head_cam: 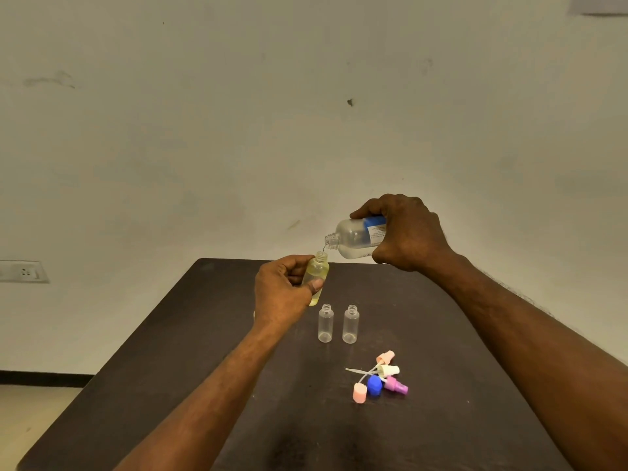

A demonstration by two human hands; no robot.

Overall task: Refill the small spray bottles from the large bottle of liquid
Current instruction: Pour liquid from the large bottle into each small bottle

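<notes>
My right hand (406,232) grips the large clear bottle (351,236) with a blue and white label, tipped on its side with its open mouth pointing down-left. A thin stream runs from that mouth into a small spray bottle (317,271), which my left hand (280,294) holds upright above the table. This small bottle holds pale yellow liquid nearly to its neck. Two more small clear bottles stand uncapped and empty on the table, one (325,323) beside the other (351,324), just below my left hand.
The dark brown table (204,334) runs to a bare wall. A cluster of loose caps and spray heads lies at front right: a blue cap (374,385), a pink cap (359,393), a purple spray head (396,386), a white one (387,370). A wall socket (23,271) sits at left.
</notes>
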